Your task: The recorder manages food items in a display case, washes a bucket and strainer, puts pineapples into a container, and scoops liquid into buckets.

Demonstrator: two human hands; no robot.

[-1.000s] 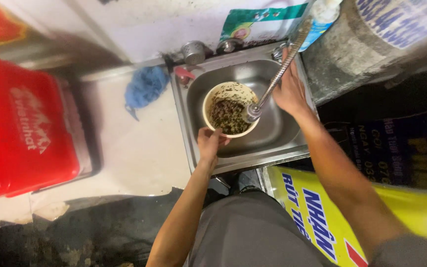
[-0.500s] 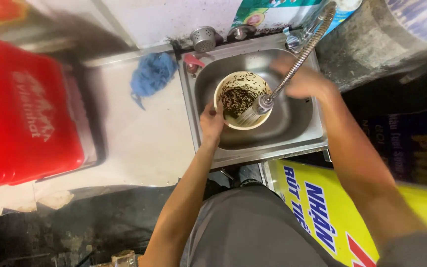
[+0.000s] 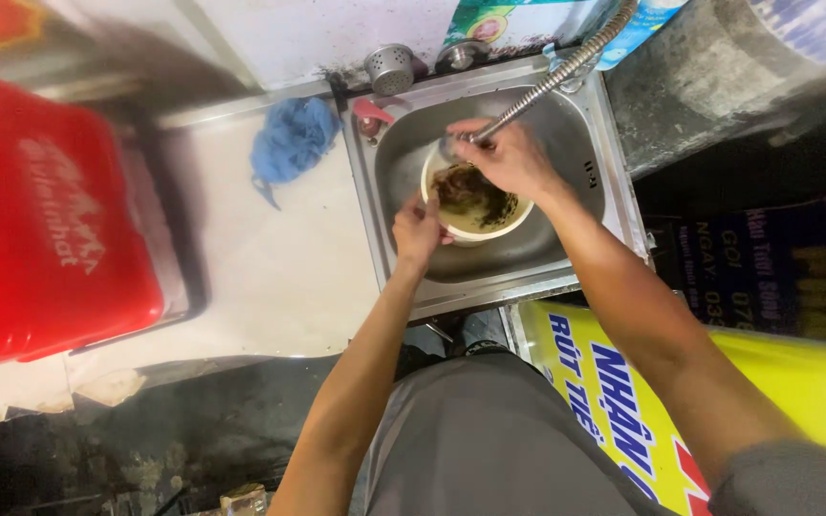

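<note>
A blue cloth [image 3: 291, 140] lies bunched on the pale bench [image 3: 270, 268], left of the fingers. Farther left stands a red crate [image 3: 45, 215]. A perforated metal cup [image 3: 389, 69] sits beyond them; a yellow sign [image 3: 719, 401] lies nearer, right.

Sink [image 3: 614, 205], upper centre: brushed metal, dull sheen. Hose [image 3: 552, 81]: ribbed metal, shiny. Bowl [image 3: 470, 234]: smooth cream plastic, soiled brown inside. Rag [image 3: 291, 139]: blue, rough cloth. Crate [image 3: 40, 220], left: glossy red plastic. Counter [image 3: 270, 268]: pale, matt.

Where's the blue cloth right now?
In the head view, the blue cloth lies on the white counter, just left of the steel sink and right of the red crate, near the back wall.
</note>
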